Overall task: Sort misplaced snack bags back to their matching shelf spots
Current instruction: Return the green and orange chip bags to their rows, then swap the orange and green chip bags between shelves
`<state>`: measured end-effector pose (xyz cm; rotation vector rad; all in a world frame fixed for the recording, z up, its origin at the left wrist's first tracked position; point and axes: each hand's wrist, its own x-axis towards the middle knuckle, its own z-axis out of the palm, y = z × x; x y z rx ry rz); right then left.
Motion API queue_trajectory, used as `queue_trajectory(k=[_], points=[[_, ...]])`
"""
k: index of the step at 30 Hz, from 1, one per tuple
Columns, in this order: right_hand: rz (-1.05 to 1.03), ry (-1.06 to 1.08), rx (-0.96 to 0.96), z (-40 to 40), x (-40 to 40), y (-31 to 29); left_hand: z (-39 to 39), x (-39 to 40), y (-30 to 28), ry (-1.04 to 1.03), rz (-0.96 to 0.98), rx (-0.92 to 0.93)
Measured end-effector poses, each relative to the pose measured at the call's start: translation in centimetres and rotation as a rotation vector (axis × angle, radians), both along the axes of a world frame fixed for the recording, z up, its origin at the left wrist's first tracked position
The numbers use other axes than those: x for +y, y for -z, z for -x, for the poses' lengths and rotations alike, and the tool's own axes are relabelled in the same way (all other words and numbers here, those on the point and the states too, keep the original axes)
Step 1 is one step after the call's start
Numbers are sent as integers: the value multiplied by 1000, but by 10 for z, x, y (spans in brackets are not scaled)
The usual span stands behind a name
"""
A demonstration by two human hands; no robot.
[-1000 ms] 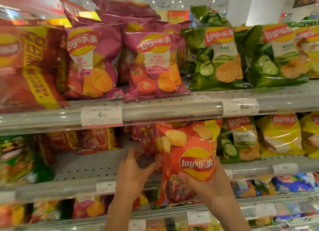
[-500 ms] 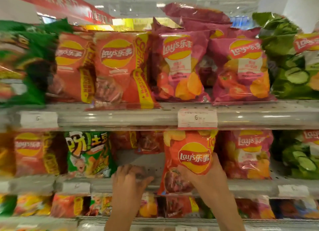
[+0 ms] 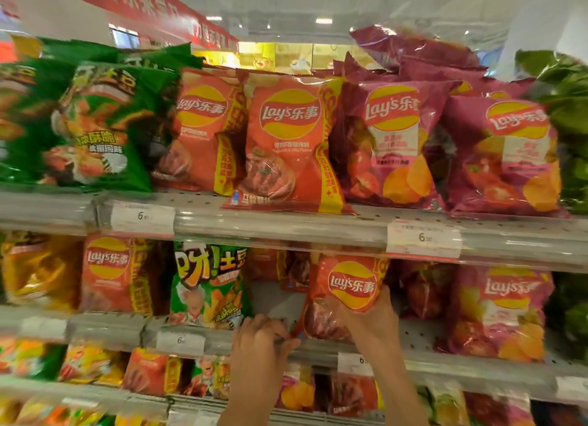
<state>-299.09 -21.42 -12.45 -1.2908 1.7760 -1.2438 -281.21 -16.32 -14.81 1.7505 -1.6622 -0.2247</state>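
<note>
My right hand [image 3: 370, 319] grips an orange-red Lay's bag [image 3: 345, 289] upright on the middle shelf [image 3: 423, 359], its base at the shelf's front edge. My left hand [image 3: 259, 338] rests on that shelf's front lip just left of the bag, fingers curled over the edge at the bag's bottom corner. A green snack bag [image 3: 206, 285] stands left of the gap on the same shelf. More orange-red Lay's bags [image 3: 286, 139] stand on the shelf above.
Pink tomato Lay's bags [image 3: 506, 311] stand right of the held bag, and more [image 3: 397, 142] above. Green bags [image 3: 95, 123] fill the upper left, dark green ones [image 3: 569, 123] the far right. Price tags [image 3: 423, 239] hang on the shelf rails. A lower shelf [image 3: 146, 374] holds mixed bags.
The view has swung left along the shelves. My right hand has pushed the orange-red bag further onto the middle shelf, and my left hand has dropped to the shelf's front lip.
</note>
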Motion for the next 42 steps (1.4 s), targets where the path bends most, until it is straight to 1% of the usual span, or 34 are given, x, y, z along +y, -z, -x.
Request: queue_trajectory(k=[4,8,15,19,21,24,26,29,31,37,39,42], points=[[-45,-36,15,2,-2,1,1,-1,0,-15,-10,-27],[-92,-86,19,6,-2,-2,1,-1,3,-9,47,0],[-68,-119,30,9,11,-7,-4,-3,10,26,46,26],[19,-66,34,11,25,-8,-10,1,10,58,80,49],[65,-14,67,9,32,-7,-12,6,7,78,123,106],[152,129,172,4,42,-4,-22,16,-1,52,217,210],[262,230,225,-3,48,-4,-35,21,-4,2,284,275],[451,278,229,-24,56,-6,-62,25,-7,-86,352,425],[488,256,221,-46,59,-6,-84,24,-8,-151,406,489],[417,109,85,-128,58,-2,-166,11,-8,-302,524,576],[389,58,32,-158,55,-2,-196,6,-9,-315,561,568],[317,1,19,-192,46,3,-239,-2,-11,-326,601,516]])
